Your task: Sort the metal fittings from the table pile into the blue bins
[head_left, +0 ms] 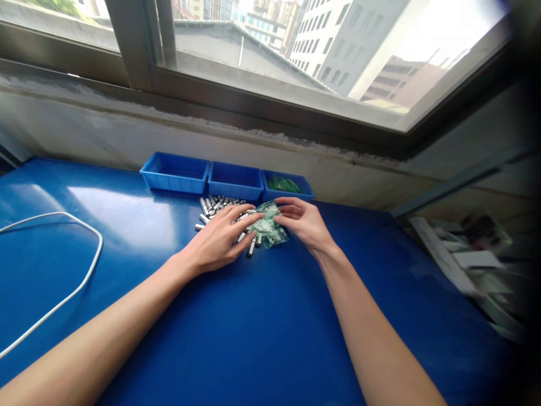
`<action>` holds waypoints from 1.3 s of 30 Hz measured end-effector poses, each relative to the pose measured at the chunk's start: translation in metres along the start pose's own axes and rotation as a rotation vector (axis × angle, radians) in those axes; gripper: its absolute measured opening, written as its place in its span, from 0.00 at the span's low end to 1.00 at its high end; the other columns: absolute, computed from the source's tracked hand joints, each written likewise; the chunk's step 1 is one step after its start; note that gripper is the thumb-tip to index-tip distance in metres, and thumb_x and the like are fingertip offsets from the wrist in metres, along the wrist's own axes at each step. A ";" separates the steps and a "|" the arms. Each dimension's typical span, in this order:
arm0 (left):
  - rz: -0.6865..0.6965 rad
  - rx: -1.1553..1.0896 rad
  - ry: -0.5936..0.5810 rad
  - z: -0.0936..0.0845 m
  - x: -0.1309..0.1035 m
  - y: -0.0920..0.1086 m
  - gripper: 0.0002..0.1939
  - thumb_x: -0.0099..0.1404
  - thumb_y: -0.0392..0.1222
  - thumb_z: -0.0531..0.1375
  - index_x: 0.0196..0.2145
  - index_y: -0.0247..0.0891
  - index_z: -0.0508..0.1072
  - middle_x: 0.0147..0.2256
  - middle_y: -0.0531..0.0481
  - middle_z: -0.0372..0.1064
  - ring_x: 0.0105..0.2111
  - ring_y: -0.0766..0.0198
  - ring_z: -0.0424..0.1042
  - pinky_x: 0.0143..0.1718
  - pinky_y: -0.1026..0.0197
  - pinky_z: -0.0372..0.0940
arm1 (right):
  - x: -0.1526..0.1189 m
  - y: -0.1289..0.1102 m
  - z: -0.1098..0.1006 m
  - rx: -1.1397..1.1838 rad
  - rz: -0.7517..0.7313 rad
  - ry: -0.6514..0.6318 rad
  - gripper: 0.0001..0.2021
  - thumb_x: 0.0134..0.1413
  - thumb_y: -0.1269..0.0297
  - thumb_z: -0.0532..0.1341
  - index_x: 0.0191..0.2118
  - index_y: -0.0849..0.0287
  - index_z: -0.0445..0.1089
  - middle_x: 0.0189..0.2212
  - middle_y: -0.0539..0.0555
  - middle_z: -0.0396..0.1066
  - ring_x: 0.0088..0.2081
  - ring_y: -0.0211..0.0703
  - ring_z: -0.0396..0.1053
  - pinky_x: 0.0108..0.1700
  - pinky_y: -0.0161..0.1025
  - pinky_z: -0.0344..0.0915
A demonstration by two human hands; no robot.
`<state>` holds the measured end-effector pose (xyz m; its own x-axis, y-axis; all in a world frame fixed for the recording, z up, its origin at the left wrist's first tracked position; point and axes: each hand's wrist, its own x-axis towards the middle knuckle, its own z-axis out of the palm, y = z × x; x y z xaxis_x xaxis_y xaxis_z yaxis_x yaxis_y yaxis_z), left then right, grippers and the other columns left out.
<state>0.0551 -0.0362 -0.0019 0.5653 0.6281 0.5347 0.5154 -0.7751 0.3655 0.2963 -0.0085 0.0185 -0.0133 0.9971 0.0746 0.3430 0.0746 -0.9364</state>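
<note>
A pile of small silvery metal pieces (205, 207), several of them short and bar-shaped, lies on the blue table. My left hand (222, 234) is over the pile, palm down with fingers spread, and covers part of it. Its fingertips reach the left side of a clear, greenish plastic bag (270, 230). At the bag's upper right edge is my right hand (302, 221), thumb on the near side and fingers curled around the far side. What the bag contains is too blurred to make out.
Three blue bins stand in a row against the wall: a left bin (175, 183), a middle bin (234, 190) and a right bin (291, 195) with green items (282, 184) in it. A white cable (95, 265) curves across the left of the blue table (236, 338). A window runs behind.
</note>
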 end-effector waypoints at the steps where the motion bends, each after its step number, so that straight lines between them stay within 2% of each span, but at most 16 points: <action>1: 0.000 -0.001 0.000 0.000 0.000 0.000 0.23 0.75 0.45 0.53 0.65 0.41 0.65 0.63 0.38 0.63 0.62 0.48 0.64 0.64 0.43 0.61 | 0.000 -0.001 0.000 0.049 0.008 0.006 0.25 0.40 0.64 0.74 0.48 0.60 0.76 0.36 0.55 0.78 0.38 0.46 0.76 0.47 0.45 0.73; 6: -0.003 0.009 -0.009 0.001 0.000 -0.001 0.23 0.75 0.45 0.54 0.65 0.41 0.65 0.63 0.38 0.63 0.62 0.49 0.63 0.64 0.44 0.61 | 0.000 -0.006 0.003 0.119 -0.113 0.093 0.22 0.41 0.62 0.75 0.46 0.58 0.78 0.34 0.53 0.77 0.38 0.45 0.76 0.50 0.46 0.72; 10: -0.001 0.026 -0.014 0.001 0.000 0.000 0.23 0.75 0.45 0.53 0.65 0.39 0.65 0.63 0.38 0.62 0.62 0.49 0.63 0.64 0.45 0.60 | 0.000 -0.009 0.008 0.222 -0.183 0.146 0.17 0.40 0.60 0.76 0.38 0.58 0.79 0.37 0.54 0.79 0.41 0.46 0.76 0.51 0.47 0.72; 17: 0.001 0.012 -0.019 0.000 0.000 0.001 0.24 0.75 0.44 0.53 0.67 0.43 0.62 0.64 0.39 0.61 0.63 0.49 0.62 0.64 0.43 0.60 | -0.006 -0.018 0.015 0.458 -0.035 0.067 0.18 0.39 0.55 0.77 0.36 0.56 0.78 0.32 0.51 0.78 0.32 0.41 0.76 0.41 0.42 0.75; 24: 0.005 0.021 -0.031 0.000 0.000 0.000 0.25 0.75 0.45 0.52 0.67 0.43 0.61 0.64 0.38 0.61 0.62 0.47 0.62 0.63 0.42 0.61 | -0.007 -0.017 0.015 0.452 0.047 -0.026 0.17 0.40 0.56 0.77 0.37 0.58 0.78 0.29 0.50 0.79 0.28 0.39 0.76 0.34 0.36 0.74; 26: 0.002 0.028 -0.036 0.000 0.000 0.000 0.25 0.75 0.45 0.52 0.67 0.43 0.61 0.64 0.38 0.61 0.63 0.47 0.62 0.63 0.42 0.61 | -0.005 -0.014 0.014 0.453 0.061 -0.004 0.18 0.40 0.56 0.77 0.37 0.58 0.77 0.28 0.50 0.78 0.28 0.39 0.77 0.33 0.35 0.74; 28: -0.003 0.033 -0.036 0.000 0.000 0.000 0.25 0.76 0.46 0.52 0.68 0.43 0.60 0.64 0.38 0.61 0.63 0.48 0.62 0.64 0.42 0.61 | -0.002 -0.011 0.012 0.484 0.073 0.091 0.19 0.39 0.56 0.78 0.36 0.58 0.76 0.29 0.50 0.79 0.30 0.40 0.78 0.34 0.34 0.75; 31: -0.009 0.036 -0.033 0.001 0.000 0.000 0.26 0.76 0.45 0.52 0.68 0.42 0.60 0.64 0.38 0.62 0.63 0.49 0.62 0.64 0.43 0.60 | 0.004 -0.007 0.006 0.566 0.069 0.234 0.20 0.39 0.57 0.77 0.37 0.55 0.73 0.34 0.51 0.80 0.41 0.44 0.80 0.42 0.35 0.78; 35: -0.006 0.034 -0.035 0.001 0.000 0.000 0.25 0.76 0.45 0.52 0.68 0.42 0.61 0.63 0.39 0.62 0.62 0.49 0.63 0.64 0.43 0.61 | 0.009 -0.001 -0.003 0.584 0.047 0.204 0.17 0.47 0.59 0.73 0.42 0.53 0.72 0.44 0.54 0.80 0.54 0.46 0.76 0.53 0.38 0.76; 37: -0.006 0.033 -0.035 0.001 0.000 0.001 0.25 0.75 0.45 0.52 0.67 0.42 0.62 0.63 0.38 0.62 0.62 0.48 0.63 0.63 0.43 0.61 | 0.009 0.000 -0.005 0.521 0.043 0.205 0.16 0.48 0.59 0.72 0.43 0.54 0.73 0.45 0.56 0.80 0.53 0.47 0.77 0.53 0.41 0.76; 39: -0.008 0.035 -0.036 0.000 0.000 0.001 0.24 0.76 0.45 0.53 0.67 0.42 0.63 0.63 0.38 0.62 0.62 0.48 0.63 0.64 0.43 0.61 | 0.007 0.000 -0.006 0.351 0.030 0.235 0.15 0.49 0.57 0.72 0.41 0.57 0.75 0.42 0.58 0.80 0.46 0.49 0.79 0.49 0.43 0.77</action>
<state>0.0555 -0.0374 -0.0020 0.5831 0.6371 0.5040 0.5418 -0.7673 0.3431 0.3013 -0.0018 0.0213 0.2206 0.9718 0.0835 -0.0009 0.0858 -0.9963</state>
